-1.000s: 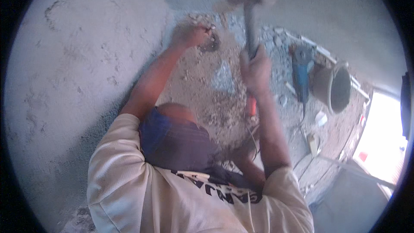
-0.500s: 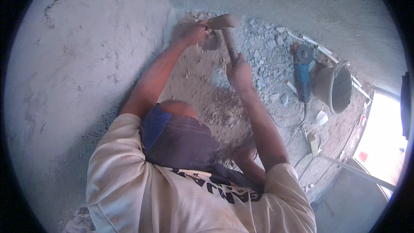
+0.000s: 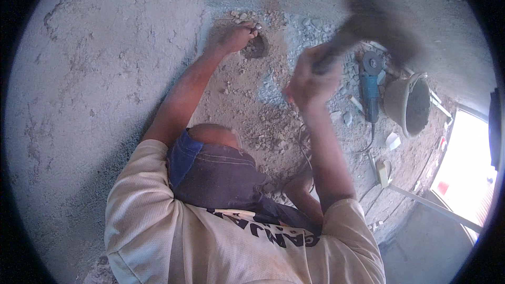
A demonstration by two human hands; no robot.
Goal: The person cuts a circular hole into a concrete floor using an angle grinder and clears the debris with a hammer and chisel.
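Near the wall corner, my left hand (image 3: 239,37) is closed around a metal chisel (image 3: 258,27), whose round struck end shows above the fingers. Just beside that hand is a dark hole (image 3: 255,47) in the dusty ground; the chisel's lower end is hidden. My right hand (image 3: 315,79) grips the handle of a hammer (image 3: 379,26), raised up and to the right, apart from the chisel. Hammer and right hand are smeared by motion.
Broken grey rubble (image 3: 310,27) lies along the far wall. Further right are a blue angle grinder (image 3: 371,92) with its cord, a mortar-stained bucket (image 3: 397,102), white pipes (image 3: 436,100) and a pale power strip (image 3: 383,173). A rough wall (image 3: 105,73) stands close on the left.
The hammer has swung up and right, away from the chisel where its head was. My right hand has risen with it, while my left hand stays nearly in place.
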